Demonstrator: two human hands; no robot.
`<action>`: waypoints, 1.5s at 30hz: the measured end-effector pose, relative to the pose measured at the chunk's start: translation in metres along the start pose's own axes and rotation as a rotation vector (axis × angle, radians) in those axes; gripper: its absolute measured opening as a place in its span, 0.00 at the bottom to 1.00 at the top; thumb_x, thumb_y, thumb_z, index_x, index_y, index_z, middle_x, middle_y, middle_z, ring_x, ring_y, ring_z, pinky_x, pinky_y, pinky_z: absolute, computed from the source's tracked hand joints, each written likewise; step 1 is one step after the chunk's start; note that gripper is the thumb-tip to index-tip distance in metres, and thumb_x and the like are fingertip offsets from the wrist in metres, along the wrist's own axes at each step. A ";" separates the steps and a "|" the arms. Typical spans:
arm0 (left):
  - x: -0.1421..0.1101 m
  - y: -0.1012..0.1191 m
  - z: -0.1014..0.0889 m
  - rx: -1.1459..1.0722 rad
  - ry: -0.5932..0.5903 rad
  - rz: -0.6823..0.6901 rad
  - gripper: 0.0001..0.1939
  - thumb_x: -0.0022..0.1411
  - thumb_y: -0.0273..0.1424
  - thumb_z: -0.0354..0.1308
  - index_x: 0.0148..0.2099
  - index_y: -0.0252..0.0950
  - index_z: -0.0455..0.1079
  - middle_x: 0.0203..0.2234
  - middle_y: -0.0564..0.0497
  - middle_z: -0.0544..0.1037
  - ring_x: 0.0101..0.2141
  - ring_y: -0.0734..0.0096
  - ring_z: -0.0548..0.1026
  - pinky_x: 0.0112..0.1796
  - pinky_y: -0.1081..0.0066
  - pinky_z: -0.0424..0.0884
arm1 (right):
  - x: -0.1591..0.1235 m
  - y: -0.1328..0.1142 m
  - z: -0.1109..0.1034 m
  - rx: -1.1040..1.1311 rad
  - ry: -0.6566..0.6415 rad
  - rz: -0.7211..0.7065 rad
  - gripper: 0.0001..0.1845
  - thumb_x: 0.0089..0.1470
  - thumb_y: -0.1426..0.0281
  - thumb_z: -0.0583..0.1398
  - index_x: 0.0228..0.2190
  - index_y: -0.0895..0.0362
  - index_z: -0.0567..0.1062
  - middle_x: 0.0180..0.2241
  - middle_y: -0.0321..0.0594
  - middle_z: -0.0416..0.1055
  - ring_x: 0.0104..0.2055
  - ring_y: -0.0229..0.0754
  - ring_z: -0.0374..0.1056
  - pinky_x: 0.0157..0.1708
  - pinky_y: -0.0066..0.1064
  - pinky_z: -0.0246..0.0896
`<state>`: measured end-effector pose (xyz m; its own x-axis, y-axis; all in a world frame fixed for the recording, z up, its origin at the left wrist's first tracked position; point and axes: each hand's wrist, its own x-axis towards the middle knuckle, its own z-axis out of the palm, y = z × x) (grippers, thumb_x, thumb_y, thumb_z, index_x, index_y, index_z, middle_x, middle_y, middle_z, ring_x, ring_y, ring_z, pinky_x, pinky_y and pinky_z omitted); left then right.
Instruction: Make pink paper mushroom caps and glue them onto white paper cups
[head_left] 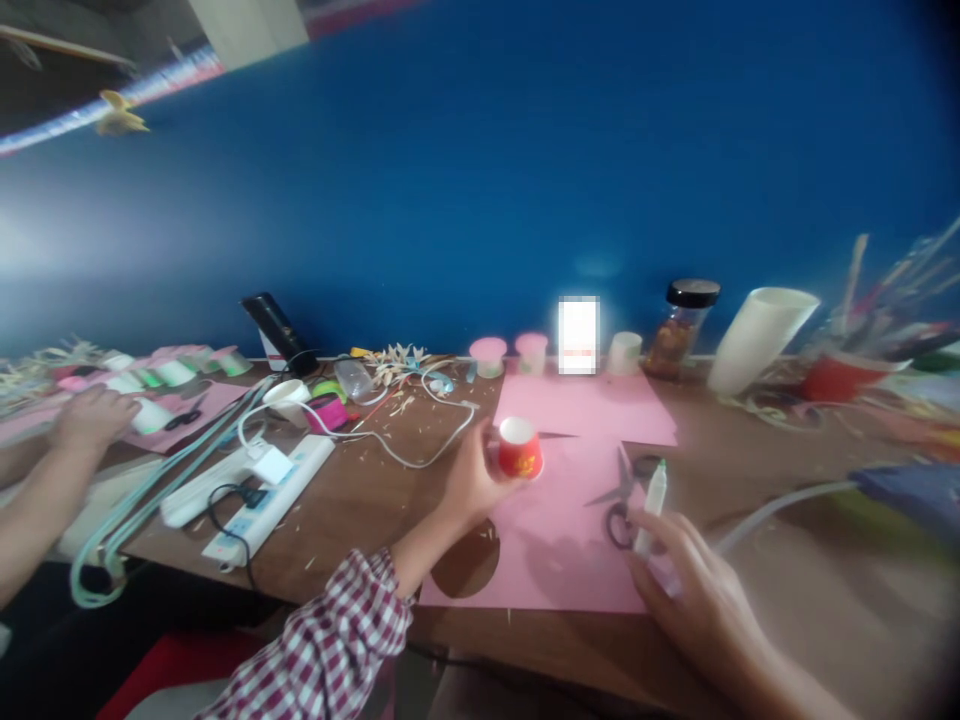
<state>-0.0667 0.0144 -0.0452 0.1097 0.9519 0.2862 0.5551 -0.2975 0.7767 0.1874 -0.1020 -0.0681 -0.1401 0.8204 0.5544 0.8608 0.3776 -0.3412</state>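
Now, left hand (474, 480): pinching the red cup (520, 455)
Right hand (701, 575): gripping the marker (655, 495), green end up
Scissors (624, 480): near marker; moving it seemingly calls for clearance

table (375, 520), before wall (450, 200):
- ctr.: front sheet (555, 540); scissors (621, 500) on its r. side; rear sheet (600, 408) behind.
- back row, l. to r.: 2 lidded tubs (488, 357), open tub (624, 354), jar (673, 338), cylinder (761, 345), pot (844, 379) w/ sticks (857, 272) in it.
- l. of sheets: pwr strip (289, 490), charger (270, 463) in it.
- cup (520, 450): in l. hand (476, 475).
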 end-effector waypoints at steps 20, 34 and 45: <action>-0.069 0.025 -0.024 0.439 -0.242 0.240 0.15 0.58 0.37 0.54 0.48 0.40 0.65 0.43 0.46 0.71 0.44 0.58 0.69 0.45 0.59 0.65 | 0.003 -0.002 0.002 0.023 -0.024 -0.053 0.16 0.57 0.65 0.53 0.47 0.55 0.64 0.42 0.47 0.69 0.35 0.43 0.72 0.33 0.32 0.70; -0.079 0.017 -0.026 0.583 -0.387 0.261 0.26 0.61 0.42 0.50 0.59 0.40 0.58 0.57 0.43 0.65 0.58 0.56 0.59 0.57 0.49 0.49 | 0.000 -0.004 0.000 -0.031 -0.026 -0.049 0.17 0.56 0.67 0.53 0.48 0.55 0.66 0.42 0.45 0.70 0.33 0.42 0.72 0.32 0.31 0.70; -0.041 0.012 -0.037 0.180 -0.031 0.050 0.26 0.58 0.41 0.55 0.55 0.37 0.58 0.51 0.40 0.69 0.51 0.59 0.68 0.50 0.57 0.64 | 0.003 -0.007 0.000 -0.001 -0.008 -0.039 0.16 0.58 0.64 0.52 0.46 0.55 0.66 0.40 0.45 0.71 0.35 0.43 0.73 0.33 0.31 0.71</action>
<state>-0.0956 -0.0313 -0.0269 0.1645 0.9388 0.3028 0.6867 -0.3293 0.6480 0.1806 -0.1021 -0.0642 -0.1775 0.8084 0.5612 0.8550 0.4091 -0.3189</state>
